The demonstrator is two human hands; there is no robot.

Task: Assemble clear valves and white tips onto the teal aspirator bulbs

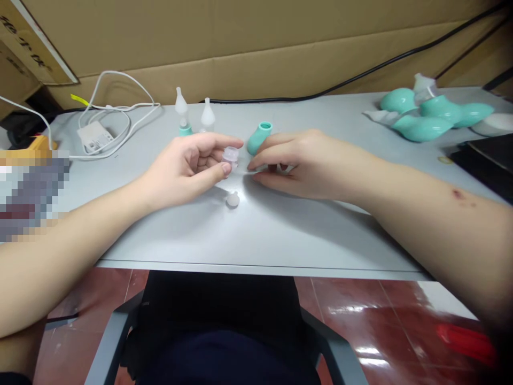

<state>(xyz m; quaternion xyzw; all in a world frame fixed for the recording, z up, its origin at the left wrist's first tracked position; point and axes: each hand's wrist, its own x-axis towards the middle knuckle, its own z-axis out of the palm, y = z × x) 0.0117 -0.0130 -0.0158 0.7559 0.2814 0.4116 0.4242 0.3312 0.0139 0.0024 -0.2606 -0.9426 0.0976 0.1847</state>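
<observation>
Between thumb and index finger, my left hand pinches a small clear plastic cup. My right hand hovers just above the table to the right of it. Its fingers are loosely curved and apart from the thumb, and I see nothing in them. Just behind those fingertips is a teal rubber bulb with its open mouth up. A small round translucent piece lies on the table below the cup. Behind my left hand stand two white pointed nozzles, one on a teal base; the other's base is hidden.
Several teal bulbs with clear and white parts are heaped at the back right. A black flat object lies near the right edge. A white adapter with a looped cable sits back left. Cardboard walls the table's rear.
</observation>
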